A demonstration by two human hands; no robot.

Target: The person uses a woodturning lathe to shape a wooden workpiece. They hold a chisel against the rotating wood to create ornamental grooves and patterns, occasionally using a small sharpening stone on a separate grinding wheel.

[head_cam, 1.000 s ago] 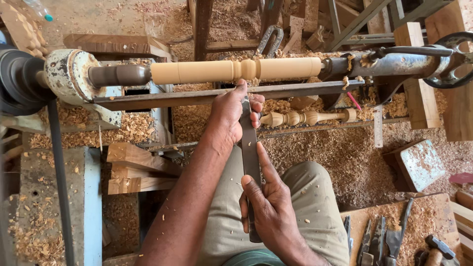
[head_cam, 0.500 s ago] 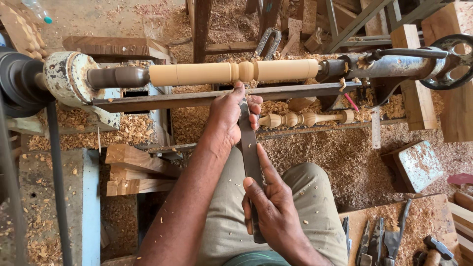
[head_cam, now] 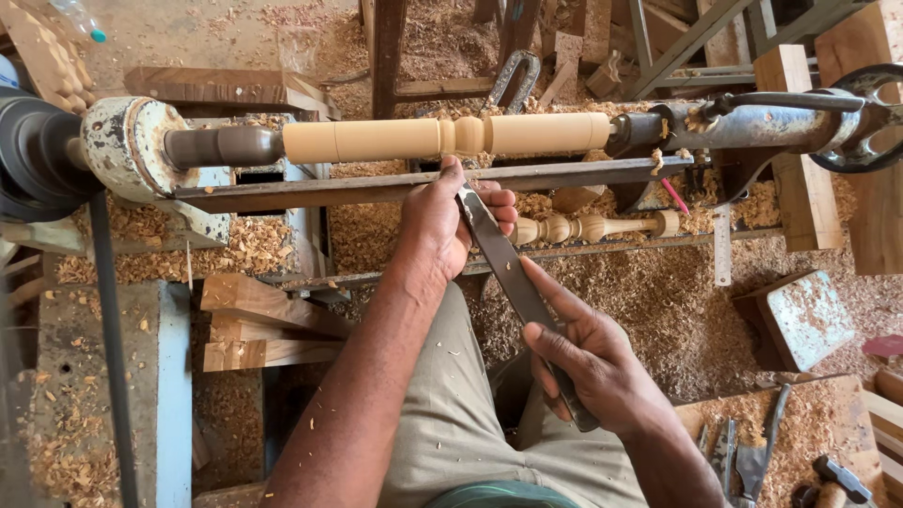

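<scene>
A pale wooden spindle (head_cam: 376,139) with a carved bead near its middle is mounted across a wood lathe. A long flat steel chisel (head_cam: 503,259) rests on the metal tool rest bar (head_cam: 583,172), its tip just below the bead. My left hand (head_cam: 447,221) wraps the blade at the rest. My right hand (head_cam: 588,362) grips the chisel's handle end, lower right, above my lap.
The headstock (head_cam: 127,150) with its belt is at left, the tailstock and handwheel (head_cam: 861,118) at right. A finished turned spindle (head_cam: 588,227) lies below the rest. Shavings cover the floor. Several hand tools (head_cam: 752,456) lie at lower right; wood blocks (head_cam: 254,320) at left.
The chisel handle and my right hand have swung to the right, so the blade now slants. My left hand stays at the tool rest.
</scene>
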